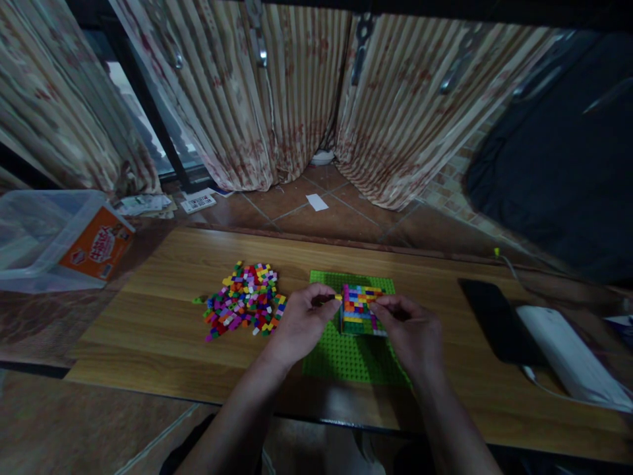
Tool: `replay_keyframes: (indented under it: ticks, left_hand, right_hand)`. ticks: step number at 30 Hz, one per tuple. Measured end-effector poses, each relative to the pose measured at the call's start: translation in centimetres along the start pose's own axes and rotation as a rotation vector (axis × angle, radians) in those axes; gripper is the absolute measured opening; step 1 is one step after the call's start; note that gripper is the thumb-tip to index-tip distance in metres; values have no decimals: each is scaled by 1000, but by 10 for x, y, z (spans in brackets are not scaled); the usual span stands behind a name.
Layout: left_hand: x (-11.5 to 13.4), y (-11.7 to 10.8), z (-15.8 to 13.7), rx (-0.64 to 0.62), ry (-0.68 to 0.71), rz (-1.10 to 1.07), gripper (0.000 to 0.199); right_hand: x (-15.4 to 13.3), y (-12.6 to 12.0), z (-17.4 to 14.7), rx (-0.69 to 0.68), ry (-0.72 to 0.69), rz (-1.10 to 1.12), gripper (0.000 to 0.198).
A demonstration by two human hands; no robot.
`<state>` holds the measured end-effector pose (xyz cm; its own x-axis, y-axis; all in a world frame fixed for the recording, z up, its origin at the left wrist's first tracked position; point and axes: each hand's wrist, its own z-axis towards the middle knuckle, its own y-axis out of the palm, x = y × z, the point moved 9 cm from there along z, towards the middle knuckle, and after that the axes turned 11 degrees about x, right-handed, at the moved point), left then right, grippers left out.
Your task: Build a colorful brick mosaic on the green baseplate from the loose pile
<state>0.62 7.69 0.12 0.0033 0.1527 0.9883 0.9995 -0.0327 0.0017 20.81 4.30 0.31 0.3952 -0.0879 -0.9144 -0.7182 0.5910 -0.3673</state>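
A green studded baseplate (pixel 341 359) lies on the wooden table, bearing a raised block of multicoloured toy bricks (pixel 357 318) in rows. My left hand (pixel 304 323) is at the block's left edge, with a small yellow brick (pixel 338 297) pinched between thumb and index finger. On the opposite side, my right hand (pixel 413 330) touches the top of the block with its thumb and fingers closed together. Whatever those fingertips may hold is hidden. To the left of my left hand lies a loose pile of small coloured bricks (pixel 247 300).
A black phone (pixel 499 323) and a white power strip (pixel 568 356) with a cable lie at the table's (pixel 148 316) right. Beyond its left end stands a clear plastic box (pixel 39 270) with an orange label. Striped curtains (pixel 297 99) hang behind a tiled floor.
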Motion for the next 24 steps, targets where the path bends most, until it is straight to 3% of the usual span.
replay_keyframes:
  ticks: [7, 11, 15, 18, 24]
  left_hand:
    - [-2, 7, -1, -42, 18, 22, 14]
    - [-3, 11, -2, -75, -6, 8, 16]
    - [-3, 17, -5, -115, -33, -71, 16]
    - [-4, 21, -6, -140, -49, -134, 17]
    - [-6, 28, -10, -198, -59, -174, 20]
  right_hand:
    - [-2, -1, -2, 1, -32, -20, 18]
    - [-18, -3, -11, 17, -131, 49, 17]
    - [-37, 9, -23, -96, -221, 95, 16]
    - [-40, 17, -29, -180, -208, 109, 16]
    - [-36, 19, -29, -206, -120, 170, 16]
